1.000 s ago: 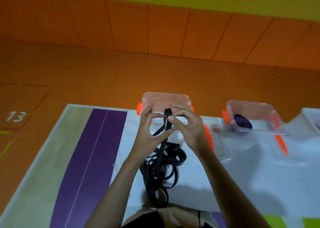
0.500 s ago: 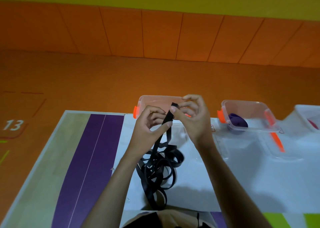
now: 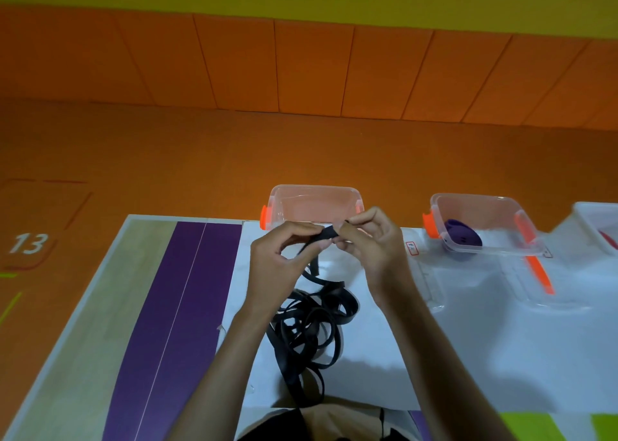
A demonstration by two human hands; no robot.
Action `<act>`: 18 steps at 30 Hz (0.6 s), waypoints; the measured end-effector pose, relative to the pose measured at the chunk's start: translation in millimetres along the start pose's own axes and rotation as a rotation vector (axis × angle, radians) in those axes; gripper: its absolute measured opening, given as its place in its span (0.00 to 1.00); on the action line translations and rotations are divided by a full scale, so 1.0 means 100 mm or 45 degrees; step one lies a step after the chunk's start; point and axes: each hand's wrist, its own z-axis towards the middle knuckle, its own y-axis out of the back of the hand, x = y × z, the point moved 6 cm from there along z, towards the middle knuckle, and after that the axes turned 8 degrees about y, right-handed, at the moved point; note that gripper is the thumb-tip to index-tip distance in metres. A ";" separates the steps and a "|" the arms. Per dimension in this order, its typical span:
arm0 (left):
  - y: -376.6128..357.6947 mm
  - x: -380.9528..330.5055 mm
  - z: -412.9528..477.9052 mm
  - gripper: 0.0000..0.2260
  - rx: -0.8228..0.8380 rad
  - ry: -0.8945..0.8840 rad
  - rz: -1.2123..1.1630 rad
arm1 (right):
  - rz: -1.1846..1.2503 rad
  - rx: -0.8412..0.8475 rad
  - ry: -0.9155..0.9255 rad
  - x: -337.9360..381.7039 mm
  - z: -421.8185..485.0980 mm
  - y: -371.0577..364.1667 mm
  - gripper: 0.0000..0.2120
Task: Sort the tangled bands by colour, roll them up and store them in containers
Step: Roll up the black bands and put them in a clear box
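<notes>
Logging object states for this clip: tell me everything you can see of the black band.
The black band is one long, flat, dark strap, matte like rubber or elastic. Its upper end is raised and pinched between the left hand and the right hand, just in front of a clear container. From there it drops into a loose tangle of overlapping loops on the white sheet, between the forearms. Its nearest part runs toward the person's body.

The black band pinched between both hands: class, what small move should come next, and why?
Probably begin rolling the pinched end tightly. The left hand and right hand both pinch one end of the black band, the rest lies in loose loops on the white sheet, and the clear container behind looks empty.
</notes>
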 end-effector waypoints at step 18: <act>-0.05 0.19 0.00 0.04 -0.101 0.284 -0.387 | 0.324 0.197 -0.494 -0.35 -0.17 -0.10 0.08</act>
